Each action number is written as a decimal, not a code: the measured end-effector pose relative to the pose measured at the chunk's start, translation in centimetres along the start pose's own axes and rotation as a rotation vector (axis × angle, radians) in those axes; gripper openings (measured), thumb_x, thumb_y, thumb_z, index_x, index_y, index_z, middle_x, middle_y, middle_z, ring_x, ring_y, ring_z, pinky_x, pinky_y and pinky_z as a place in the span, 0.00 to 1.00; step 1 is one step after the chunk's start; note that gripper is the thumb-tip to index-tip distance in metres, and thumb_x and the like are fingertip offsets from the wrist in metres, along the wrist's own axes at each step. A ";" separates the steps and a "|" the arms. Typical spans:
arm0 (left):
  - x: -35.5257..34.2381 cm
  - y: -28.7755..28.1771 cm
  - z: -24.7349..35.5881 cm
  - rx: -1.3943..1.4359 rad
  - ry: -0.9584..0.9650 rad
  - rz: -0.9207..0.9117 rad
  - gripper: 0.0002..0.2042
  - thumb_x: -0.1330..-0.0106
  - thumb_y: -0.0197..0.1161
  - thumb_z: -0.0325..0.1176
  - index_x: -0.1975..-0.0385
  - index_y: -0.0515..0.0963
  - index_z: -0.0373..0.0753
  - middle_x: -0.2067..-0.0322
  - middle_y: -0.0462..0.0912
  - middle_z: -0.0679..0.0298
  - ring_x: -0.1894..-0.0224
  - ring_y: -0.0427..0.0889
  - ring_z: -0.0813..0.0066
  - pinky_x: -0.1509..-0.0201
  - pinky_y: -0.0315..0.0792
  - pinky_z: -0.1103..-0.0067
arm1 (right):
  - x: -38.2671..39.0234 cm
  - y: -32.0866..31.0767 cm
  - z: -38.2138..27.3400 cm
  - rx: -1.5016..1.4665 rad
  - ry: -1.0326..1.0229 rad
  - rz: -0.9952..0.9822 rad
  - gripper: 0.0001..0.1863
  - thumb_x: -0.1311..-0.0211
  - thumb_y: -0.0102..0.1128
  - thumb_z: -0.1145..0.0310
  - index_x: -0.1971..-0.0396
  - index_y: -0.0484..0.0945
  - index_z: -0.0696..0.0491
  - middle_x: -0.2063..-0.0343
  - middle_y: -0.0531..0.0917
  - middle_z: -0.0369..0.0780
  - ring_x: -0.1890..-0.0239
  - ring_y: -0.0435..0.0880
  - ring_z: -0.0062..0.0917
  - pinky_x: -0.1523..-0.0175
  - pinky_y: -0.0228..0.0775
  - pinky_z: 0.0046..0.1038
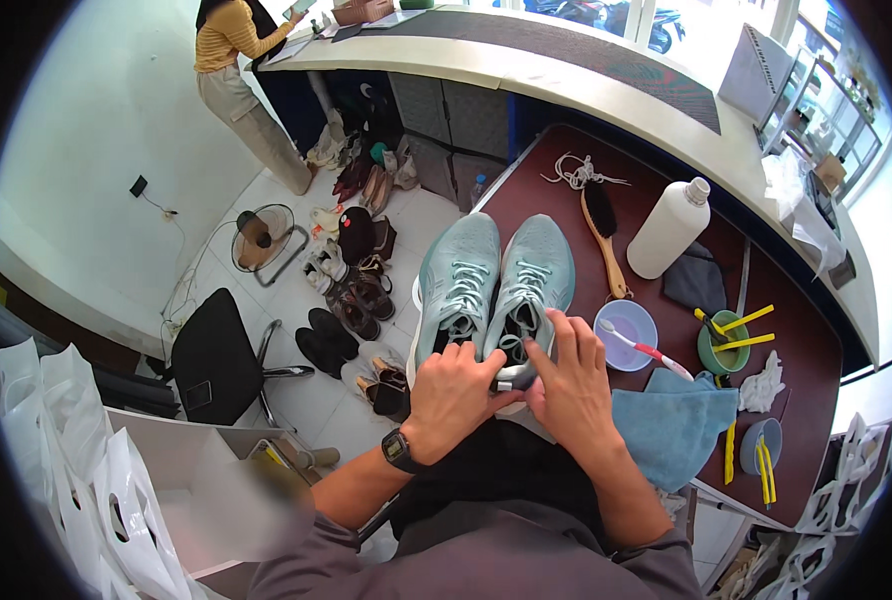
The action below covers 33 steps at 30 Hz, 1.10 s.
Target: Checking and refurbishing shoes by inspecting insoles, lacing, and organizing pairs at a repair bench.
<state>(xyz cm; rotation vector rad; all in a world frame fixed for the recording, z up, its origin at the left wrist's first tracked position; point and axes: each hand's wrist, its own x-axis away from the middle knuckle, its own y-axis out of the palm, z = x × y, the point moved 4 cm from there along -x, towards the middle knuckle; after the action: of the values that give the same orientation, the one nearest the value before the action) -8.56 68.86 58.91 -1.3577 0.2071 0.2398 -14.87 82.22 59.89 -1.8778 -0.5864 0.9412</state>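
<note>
Dark-red tabletop [809, 370]; white tiled floor [423, 240] far left. Paired pale-green mesh lace-up shoes [464, 260], toes far. Left hand [453, 393], right hand [576, 380]: pinching right shoe's heel collar [512, 374].

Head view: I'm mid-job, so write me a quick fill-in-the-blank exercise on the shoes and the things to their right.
1. The right hand is at the ____ end of the right shoe, not the toe end.
2. Lying across the pale purple bowl is a red-and-white ____.
3. The wooden-handled brush lies between the shoes and a white ____.
4. The cloth nearest the bowl's lower side is ____.

Missing words: heel; toothbrush; bottle; blue.
</note>
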 end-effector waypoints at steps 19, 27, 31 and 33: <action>-3.0 0.2 0.3 -0.024 -0.039 -0.083 0.22 0.52 0.72 0.52 0.63 0.79 0.45 0.76 0.75 0.63 0.71 0.79 0.66 0.71 0.73 0.71 | -0.8 0.5 2.8 -0.135 0.051 0.020 0.27 0.61 0.65 0.74 0.53 0.77 0.55 0.38 0.65 0.47 0.36 0.62 0.43 0.36 0.59 0.41; -3.1 -1.5 -1.7 0.120 -0.050 -0.271 0.37 0.50 0.70 0.56 0.39 0.68 0.50 0.75 0.75 0.60 0.71 0.78 0.60 0.67 0.74 0.69 | -1.2 0.8 3.9 -0.176 0.063 0.178 0.19 0.58 0.63 0.77 0.60 0.79 0.55 0.43 0.70 0.47 0.40 0.68 0.43 0.40 0.65 0.39; -2.8 -1.8 -2.8 0.201 -0.113 -0.242 0.38 0.50 0.70 0.57 0.39 0.68 0.49 0.73 0.78 0.56 0.70 0.79 0.56 0.65 0.74 0.69 | -1.9 1.5 4.9 -0.342 0.163 0.305 0.14 0.54 0.65 0.75 0.63 0.79 0.54 0.53 0.76 0.43 0.51 0.76 0.39 0.50 0.72 0.37; -2.6 -1.4 -2.8 0.212 -0.103 -0.219 0.35 0.49 0.71 0.53 0.40 0.69 0.49 0.73 0.78 0.56 0.70 0.79 0.56 0.65 0.74 0.69 | -2.4 2.0 5.2 -0.346 0.176 0.337 0.13 0.54 0.66 0.74 0.64 0.79 0.54 0.56 0.78 0.42 0.54 0.77 0.38 0.53 0.73 0.36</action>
<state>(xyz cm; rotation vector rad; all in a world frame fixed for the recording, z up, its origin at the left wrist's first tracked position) -10.65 65.67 60.37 -1.1439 -0.0036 0.1007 -20.45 82.34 57.49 -2.3964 -0.3460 0.9147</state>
